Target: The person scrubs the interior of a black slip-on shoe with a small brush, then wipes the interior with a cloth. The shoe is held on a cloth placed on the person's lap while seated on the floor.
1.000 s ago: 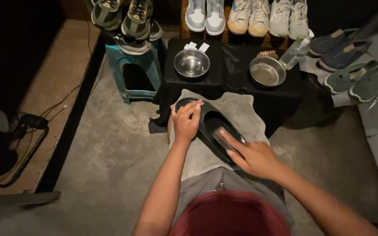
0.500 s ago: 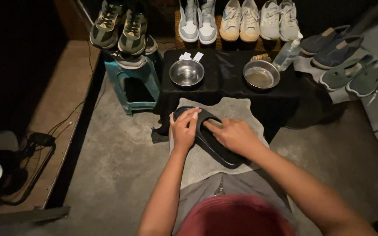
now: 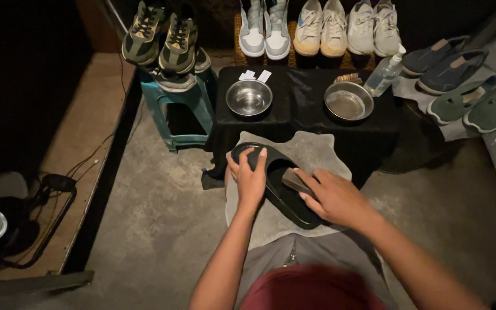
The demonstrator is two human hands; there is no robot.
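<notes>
A: Head view first. Where does the black shoe [image 3: 276, 186] lie?

B: Sole up on the grey cloth [image 3: 317, 152] over the lap, long axis running from upper left down to lower right, toe end toward the black table [image 3: 305, 106].

A: And the 2 hands?

B: The left hand [image 3: 250, 178] is closed over the upper-left end, pinning the shoe. The right hand [image 3: 331, 198] is wrapped around a small brush block [image 3: 295, 181] pressed on the sole's middle, toward the lower-right end.

A: Which hand is nearer the sole's length?

B: The right; the sole's free stretch lies up-left of it, toward the left hand.

A: Other views?

B: None; only this 1.
</notes>
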